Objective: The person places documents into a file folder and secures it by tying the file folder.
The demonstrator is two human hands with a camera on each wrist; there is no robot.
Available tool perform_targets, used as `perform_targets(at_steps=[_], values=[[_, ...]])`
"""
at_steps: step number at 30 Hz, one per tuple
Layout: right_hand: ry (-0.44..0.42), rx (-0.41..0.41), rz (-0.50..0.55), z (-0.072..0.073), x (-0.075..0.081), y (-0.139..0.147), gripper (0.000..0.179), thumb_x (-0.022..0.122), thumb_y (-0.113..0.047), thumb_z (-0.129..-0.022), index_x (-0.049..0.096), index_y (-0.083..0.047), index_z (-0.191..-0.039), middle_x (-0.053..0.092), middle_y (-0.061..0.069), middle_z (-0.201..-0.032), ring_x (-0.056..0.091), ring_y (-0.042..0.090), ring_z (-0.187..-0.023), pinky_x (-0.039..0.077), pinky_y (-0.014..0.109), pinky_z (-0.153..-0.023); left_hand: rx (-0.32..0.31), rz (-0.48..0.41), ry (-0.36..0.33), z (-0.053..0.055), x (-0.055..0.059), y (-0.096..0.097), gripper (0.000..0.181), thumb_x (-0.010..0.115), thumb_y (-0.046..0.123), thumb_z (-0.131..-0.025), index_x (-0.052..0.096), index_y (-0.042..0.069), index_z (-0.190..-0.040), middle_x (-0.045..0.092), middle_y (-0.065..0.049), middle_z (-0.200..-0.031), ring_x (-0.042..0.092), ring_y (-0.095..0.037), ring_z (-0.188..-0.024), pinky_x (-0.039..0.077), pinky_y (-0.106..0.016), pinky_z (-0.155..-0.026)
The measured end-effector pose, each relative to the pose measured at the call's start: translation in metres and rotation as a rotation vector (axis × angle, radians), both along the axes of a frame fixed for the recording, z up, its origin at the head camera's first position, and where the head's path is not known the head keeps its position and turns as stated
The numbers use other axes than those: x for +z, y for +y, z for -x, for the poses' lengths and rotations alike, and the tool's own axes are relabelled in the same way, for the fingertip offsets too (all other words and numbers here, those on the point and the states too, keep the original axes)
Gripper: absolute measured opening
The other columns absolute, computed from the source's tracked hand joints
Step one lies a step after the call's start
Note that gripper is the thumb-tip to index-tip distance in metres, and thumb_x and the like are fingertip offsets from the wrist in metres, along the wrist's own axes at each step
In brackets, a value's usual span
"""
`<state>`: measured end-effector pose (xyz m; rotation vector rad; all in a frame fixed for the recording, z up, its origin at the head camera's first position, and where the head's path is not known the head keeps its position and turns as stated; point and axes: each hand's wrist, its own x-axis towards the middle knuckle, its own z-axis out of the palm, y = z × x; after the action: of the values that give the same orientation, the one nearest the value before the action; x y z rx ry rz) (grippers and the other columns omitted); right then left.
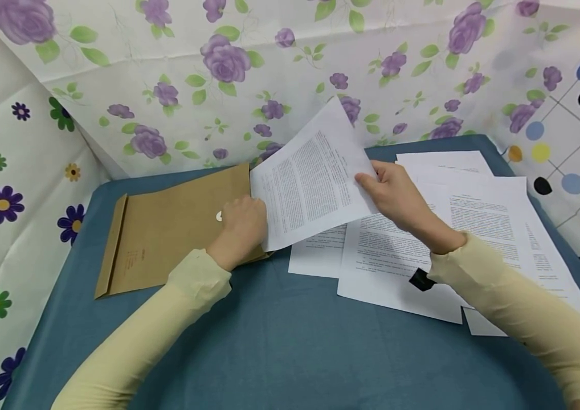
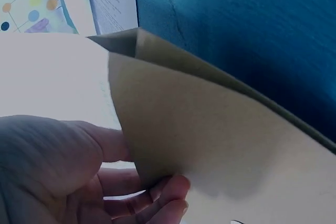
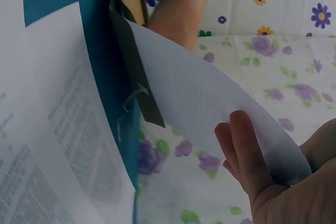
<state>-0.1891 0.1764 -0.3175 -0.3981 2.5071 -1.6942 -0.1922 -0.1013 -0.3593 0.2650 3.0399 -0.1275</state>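
Note:
A brown paper envelope lies on the left of the table, its mouth facing right. My left hand grips the edge of that mouth, thumb on one side and curled fingers on the other, as the left wrist view shows on the envelope. Between finger and thumb, my right hand holds a printed sheet of paper by its right edge, raised and tilted. The sheet's left end meets the envelope's mouth. In the right wrist view, the sheet bows slightly, beside the envelope's dark inner edge and a pale string.
Several printed sheets overlap on the right of the blue table cover, beneath my right forearm. A small black object shows beside the right cuff. Flower-patterned sheeting stands behind the table, with more at both sides.

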Motion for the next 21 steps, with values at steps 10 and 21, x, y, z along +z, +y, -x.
perform_targets(at_steps=[10, 21], values=[[-0.116, 0.070, 0.047, 0.003, -0.026, -0.024, 0.042, 0.041, -0.020, -0.112, 0.053, 0.004, -0.144, 0.067, 0.021, -0.127, 0.073, 0.032, -0.099, 0.061, 0.037, -0.074, -0.103, -0.062, 0.162, -0.008, -0.004, 0.000, 0.021, 0.054, 0.000, -0.096, 0.072, -0.012, -0.098, 0.066, -0.026, -0.088, 0.069, -0.037, -0.083, 0.060, -0.046, -0.070], [-0.283, 0.172, 0.003, 0.012, -0.032, -0.042, 0.044, 0.037, -0.025, -0.113, 0.056, 0.003, -0.141, 0.070, 0.019, -0.120, 0.071, 0.023, -0.093, 0.057, 0.032, -0.073, -0.062, -0.106, 0.217, -0.010, -0.003, 0.000, 0.023, 0.052, -0.001, -0.097, 0.063, -0.019, -0.105, 0.064, -0.026, -0.094, 0.070, -0.039, -0.087, 0.060, -0.045, -0.077]])
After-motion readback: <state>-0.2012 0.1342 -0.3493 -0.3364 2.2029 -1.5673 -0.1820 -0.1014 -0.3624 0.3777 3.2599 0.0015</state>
